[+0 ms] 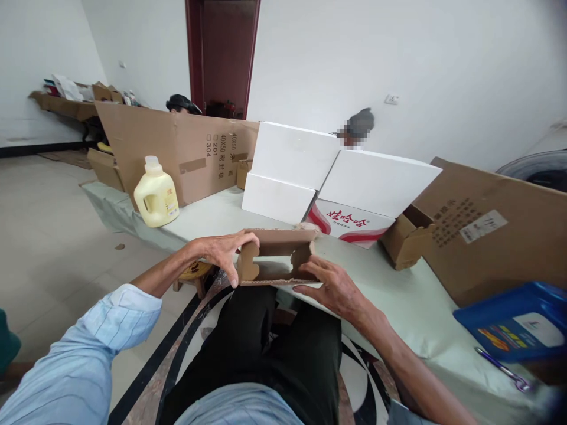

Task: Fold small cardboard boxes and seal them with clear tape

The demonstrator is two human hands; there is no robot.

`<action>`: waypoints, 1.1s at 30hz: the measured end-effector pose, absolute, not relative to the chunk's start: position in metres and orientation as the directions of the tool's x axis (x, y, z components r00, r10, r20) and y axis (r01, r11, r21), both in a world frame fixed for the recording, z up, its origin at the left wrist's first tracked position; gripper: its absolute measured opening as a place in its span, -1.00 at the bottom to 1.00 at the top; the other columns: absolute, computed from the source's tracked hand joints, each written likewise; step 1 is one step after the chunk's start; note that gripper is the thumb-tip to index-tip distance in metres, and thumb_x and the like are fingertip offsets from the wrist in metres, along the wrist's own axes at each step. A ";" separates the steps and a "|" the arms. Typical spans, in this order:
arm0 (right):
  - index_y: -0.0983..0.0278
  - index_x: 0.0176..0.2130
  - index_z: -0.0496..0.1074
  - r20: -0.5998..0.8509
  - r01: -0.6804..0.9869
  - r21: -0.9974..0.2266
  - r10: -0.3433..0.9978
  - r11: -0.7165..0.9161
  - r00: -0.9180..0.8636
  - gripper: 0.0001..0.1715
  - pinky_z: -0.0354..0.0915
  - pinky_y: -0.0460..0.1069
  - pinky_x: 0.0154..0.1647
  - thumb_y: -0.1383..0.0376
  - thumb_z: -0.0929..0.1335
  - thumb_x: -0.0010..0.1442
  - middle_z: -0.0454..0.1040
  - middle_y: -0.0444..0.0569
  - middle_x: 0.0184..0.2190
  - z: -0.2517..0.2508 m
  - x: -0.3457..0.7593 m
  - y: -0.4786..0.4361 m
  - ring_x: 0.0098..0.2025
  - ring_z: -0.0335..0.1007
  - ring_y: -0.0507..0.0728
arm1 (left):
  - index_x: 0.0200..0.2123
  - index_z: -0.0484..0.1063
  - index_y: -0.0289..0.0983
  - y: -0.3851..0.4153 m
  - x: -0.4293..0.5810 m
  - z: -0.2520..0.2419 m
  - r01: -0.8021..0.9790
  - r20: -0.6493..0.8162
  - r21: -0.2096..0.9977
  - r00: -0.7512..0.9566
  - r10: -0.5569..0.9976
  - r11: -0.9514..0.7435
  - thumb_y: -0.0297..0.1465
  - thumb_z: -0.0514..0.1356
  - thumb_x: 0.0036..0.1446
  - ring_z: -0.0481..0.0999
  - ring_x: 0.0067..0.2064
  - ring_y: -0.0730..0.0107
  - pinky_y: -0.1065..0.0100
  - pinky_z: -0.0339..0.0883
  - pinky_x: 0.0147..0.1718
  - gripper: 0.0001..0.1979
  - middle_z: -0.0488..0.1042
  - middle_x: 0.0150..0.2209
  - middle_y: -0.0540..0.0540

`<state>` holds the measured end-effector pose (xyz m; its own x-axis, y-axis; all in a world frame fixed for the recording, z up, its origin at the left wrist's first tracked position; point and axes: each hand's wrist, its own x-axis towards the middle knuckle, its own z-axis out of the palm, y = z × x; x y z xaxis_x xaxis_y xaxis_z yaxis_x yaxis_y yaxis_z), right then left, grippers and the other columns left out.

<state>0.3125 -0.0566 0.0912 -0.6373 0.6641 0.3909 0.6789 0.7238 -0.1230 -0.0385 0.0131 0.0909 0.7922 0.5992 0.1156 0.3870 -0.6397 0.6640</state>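
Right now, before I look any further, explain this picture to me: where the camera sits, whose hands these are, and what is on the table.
This is one picture, from a camera worn on a person's head, looking forward and down, so the two bare hands reaching in from below are the wearer's own. The left hand grips the left end of a small open brown cardboard box at the near edge of the pale cloth-covered table; the right hand lies against its right end, fingers spread. That table also carries a yellow plastic jug with a white cap, stacked white boxes, a second small brown carton, a large brown cardboard sheet and a blue plastic container.
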 end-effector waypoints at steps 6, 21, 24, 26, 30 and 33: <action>0.23 -0.16 0.58 0.603 0.637 -0.410 0.718 0.653 -0.349 -0.54 0.32 0.04 -0.31 -0.11 0.47 0.30 0.39 -0.11 -0.43 0.095 0.330 -0.047 -0.40 0.28 0.10 | -0.05 0.23 -0.13 0.013 -0.040 0.073 0.429 0.262 0.623 0.675 0.690 -0.655 -0.10 0.60 -0.33 0.38 -0.09 0.22 0.20 0.36 -0.05 -0.17 0.31 -0.05 0.00; 0.20 -0.11 0.57 0.573 0.504 -0.741 0.809 0.443 0.132 -0.43 0.44 0.11 -0.04 -0.20 0.36 0.25 0.62 0.05 -0.12 0.056 0.343 0.006 -0.07 0.51 0.25 | 0.24 0.21 -0.07 0.017 -0.021 0.042 0.345 0.400 0.763 0.413 0.818 -0.547 -0.22 0.66 -0.36 0.41 0.28 -0.13 -0.06 0.39 0.20 0.09 0.36 0.23 -0.18; 0.22 -0.21 0.62 0.479 0.601 -0.670 0.872 0.436 -0.099 -0.42 0.44 0.10 -0.10 -0.18 0.32 0.32 0.64 0.06 -0.17 0.070 0.354 0.004 -0.08 0.53 0.29 | 0.32 0.22 -0.07 0.014 -0.021 0.046 0.381 0.370 0.719 0.499 0.784 -0.582 -0.19 0.66 -0.33 0.40 0.31 -0.17 -0.10 0.37 0.25 0.15 0.34 0.27 -0.20; 0.23 -0.19 0.66 0.344 0.653 -0.639 0.910 0.407 -0.231 -0.41 0.45 0.10 -0.15 -0.17 0.33 0.33 0.67 0.08 -0.15 0.083 0.361 0.004 -0.10 0.56 0.31 | 0.40 0.17 -0.05 0.011 -0.021 0.052 0.426 0.339 0.668 0.556 0.759 -0.610 -0.19 0.65 -0.29 0.36 0.35 -0.23 -0.14 0.32 0.30 0.20 0.32 0.29 -0.22; 0.22 -0.02 0.71 0.142 0.720 -0.583 0.920 0.377 -0.366 -0.39 0.48 0.19 0.03 -0.14 0.33 0.34 0.69 0.11 -0.02 0.107 0.366 0.011 0.02 0.59 0.38 | 0.46 0.09 0.00 0.003 -0.018 0.063 0.542 0.256 0.587 0.580 0.773 -0.601 -0.29 0.63 -0.24 0.38 0.33 -0.26 -0.16 0.35 0.28 0.23 0.29 0.28 -0.21; 0.19 0.05 0.70 0.052 0.752 -0.538 0.905 0.381 -0.421 -0.40 0.51 0.20 0.05 -0.12 0.36 0.31 0.68 0.10 0.05 0.115 0.364 0.017 0.05 0.60 0.38 | 0.41 0.13 0.01 -0.003 -0.016 0.065 0.574 0.249 0.562 0.569 0.784 -0.596 -0.33 0.62 -0.25 0.45 0.26 -0.20 -0.09 0.43 0.21 0.18 0.27 0.26 -0.17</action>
<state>0.3640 0.0175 0.1146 -0.4214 0.9054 0.0520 0.7519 0.3809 -0.5380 -0.0165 -0.0025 0.0645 0.5689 0.7837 0.2493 0.5740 -0.5955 0.5621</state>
